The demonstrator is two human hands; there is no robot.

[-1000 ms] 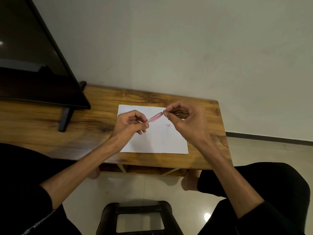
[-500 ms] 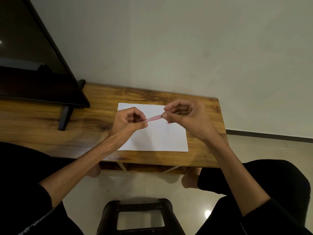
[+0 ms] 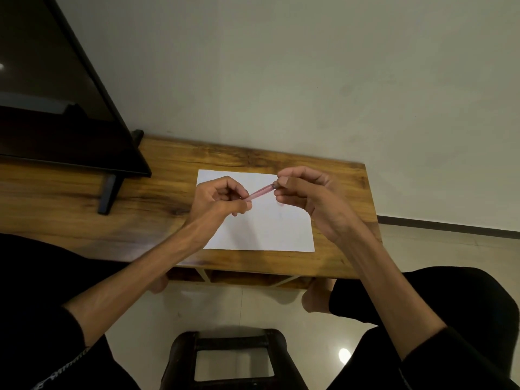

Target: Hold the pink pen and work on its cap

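Observation:
A thin pink pen (image 3: 260,193) is held between both hands above a white sheet of paper (image 3: 267,226) on a wooden table (image 3: 168,178). My left hand (image 3: 218,199) grips the pen's lower left end with curled fingers. My right hand (image 3: 306,195) pinches the pen's dark upper right tip between thumb and fingers. The pen slants up to the right. A faint pink mark shows on the paper below my right thumb.
A black flat screen (image 3: 56,102) on a dark stand (image 3: 108,194) fills the table's left part. A dark stool (image 3: 233,358) stands on the tiled floor between my knees. A plain wall rises behind the table.
Both hands stay on the pen over the paper. My right hand has shifted a little along the pen's tip, and the pen's slant has changed slightly.

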